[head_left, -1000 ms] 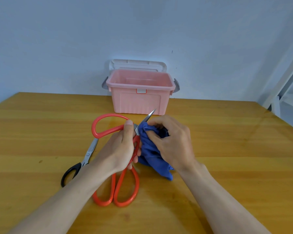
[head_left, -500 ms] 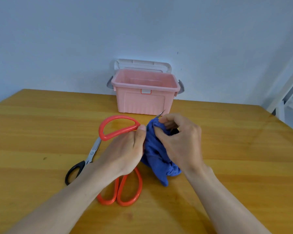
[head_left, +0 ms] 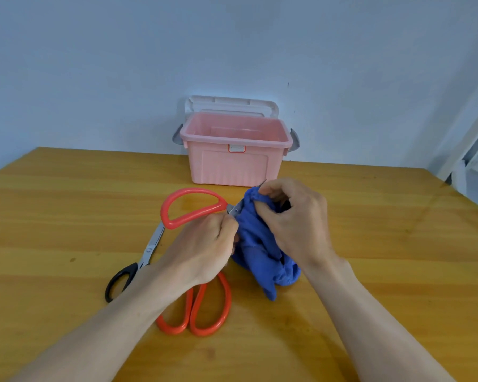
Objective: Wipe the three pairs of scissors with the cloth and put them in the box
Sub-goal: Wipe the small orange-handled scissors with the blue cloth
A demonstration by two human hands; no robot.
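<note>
My left hand (head_left: 204,250) grips a pair of red-handled scissors (head_left: 193,208) near the pivot, one red loop sticking up to the left. My right hand (head_left: 293,219) pinches a blue cloth (head_left: 257,244) wrapped around the blades; only the blade tip shows above my fingers. A second red-handled pair (head_left: 207,312) lies flat on the table under my left wrist. A black-handled pair (head_left: 138,260) lies to the left, blades pointing away. The open pink box (head_left: 235,164) stands at the back, and nothing shows inside it.
The box's white lid (head_left: 232,104) leans against the wall behind it. The wooden table (head_left: 384,244) stretches wide to both sides. A white metal frame (head_left: 469,144) stands off the table's right corner.
My right hand has slid the cloth along the blades toward the tip, so less bare blade shows. The scissors' red loop sits a little further from my left thumb.
</note>
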